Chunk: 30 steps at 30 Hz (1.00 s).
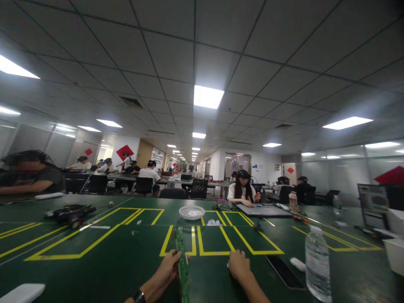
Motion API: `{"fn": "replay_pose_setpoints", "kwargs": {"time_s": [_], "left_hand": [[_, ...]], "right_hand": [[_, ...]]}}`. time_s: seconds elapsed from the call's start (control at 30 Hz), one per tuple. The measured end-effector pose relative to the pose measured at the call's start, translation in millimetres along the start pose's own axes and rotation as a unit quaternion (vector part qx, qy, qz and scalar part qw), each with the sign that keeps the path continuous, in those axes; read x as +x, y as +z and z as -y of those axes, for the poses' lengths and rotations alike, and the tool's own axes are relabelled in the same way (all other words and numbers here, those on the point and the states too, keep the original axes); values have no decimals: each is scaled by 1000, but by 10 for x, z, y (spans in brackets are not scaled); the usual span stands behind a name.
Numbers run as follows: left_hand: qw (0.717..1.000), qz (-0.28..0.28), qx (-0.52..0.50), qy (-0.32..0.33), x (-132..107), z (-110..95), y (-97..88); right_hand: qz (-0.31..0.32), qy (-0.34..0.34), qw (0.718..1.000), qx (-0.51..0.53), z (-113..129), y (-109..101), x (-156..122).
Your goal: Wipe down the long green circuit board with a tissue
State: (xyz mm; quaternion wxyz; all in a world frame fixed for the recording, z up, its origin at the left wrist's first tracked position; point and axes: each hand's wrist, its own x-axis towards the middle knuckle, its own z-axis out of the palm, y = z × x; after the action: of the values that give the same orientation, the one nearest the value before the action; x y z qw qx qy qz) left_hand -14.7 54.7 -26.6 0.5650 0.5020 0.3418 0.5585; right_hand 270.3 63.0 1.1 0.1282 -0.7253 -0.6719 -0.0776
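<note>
My left hand (168,267) has thumb and fingers closed on a green circuit board (183,269) at the lower centre of the frame, its narrow strip of a shape running lengthwise up and down the frame, far end leaning slightly left. My right hand (240,265) is apart from it, to the right, between the board and a black phone (285,272), so the left is nearer. The right's fingers curl toward the worktop (110,275), and I cannot tell whether they grip anything.
</note>
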Motion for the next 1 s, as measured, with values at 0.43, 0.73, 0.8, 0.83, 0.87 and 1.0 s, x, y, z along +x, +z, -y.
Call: {"fn": "replay_pose_setpoints", "kwargs": {"time_s": [0.43,0.73,0.8,0.83,0.87,1.0], "left_hand": [[998,5,-4,-64,-369,-219,172],[998,-18,27,-48,-414,-230,229],[999,-14,30,-33,-430,-236,242],[999,-13,30,-28,-437,-240,248],[999,-11,29,-26,-444,-243,254],[999,0,26,-31,-456,-250,266]], "right_hand": [[21,-42,999,18,422,-52,-161],[116,-140,885,429,570,-65,-125],[164,-180,831,500,689,-77,-197],[191,-199,807,523,749,-87,-241],[217,-211,786,540,804,-101,-286],[270,-193,743,581,934,-171,-420]]}}
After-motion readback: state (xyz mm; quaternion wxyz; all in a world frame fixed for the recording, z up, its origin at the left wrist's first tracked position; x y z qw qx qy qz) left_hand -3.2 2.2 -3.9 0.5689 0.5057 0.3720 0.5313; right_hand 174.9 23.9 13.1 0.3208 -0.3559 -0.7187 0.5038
